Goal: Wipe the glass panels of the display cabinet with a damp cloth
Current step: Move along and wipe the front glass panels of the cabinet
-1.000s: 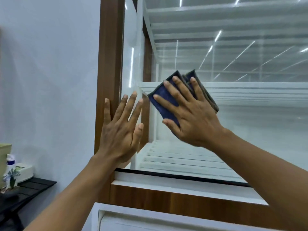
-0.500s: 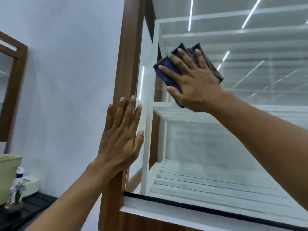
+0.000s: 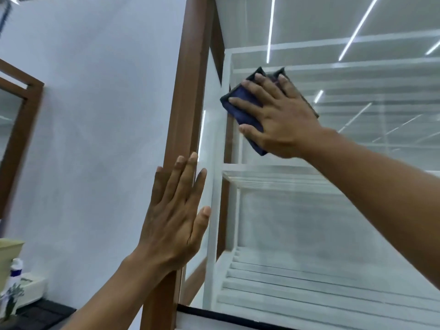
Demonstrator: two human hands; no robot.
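The display cabinet has a brown wooden frame [image 3: 188, 91] and a large front glass panel [image 3: 309, 210] with white slatted shelves behind it. My right hand [image 3: 278, 115] presses a folded dark blue cloth [image 3: 242, 108] flat against the upper left part of the glass, fingers spread straight over it. My left hand [image 3: 176, 210] lies flat with straight fingers on the wooden corner post and the glass edge, lower down and to the left of the cloth.
A pale wall [image 3: 95, 115] runs to the left of the cabinet. A brown-framed mirror [image 3: 14, 129] hangs at the far left. Low on the left, a dark table [image 3: 42, 315] carries a spray bottle [image 3: 14, 272], a beige pot [image 3: 9, 253] and a white box [image 3: 31, 289].
My right hand has slid the cloth upward along the glass near the left edge. The view has tilted up and moved closer. My left hand stays flat on the post.
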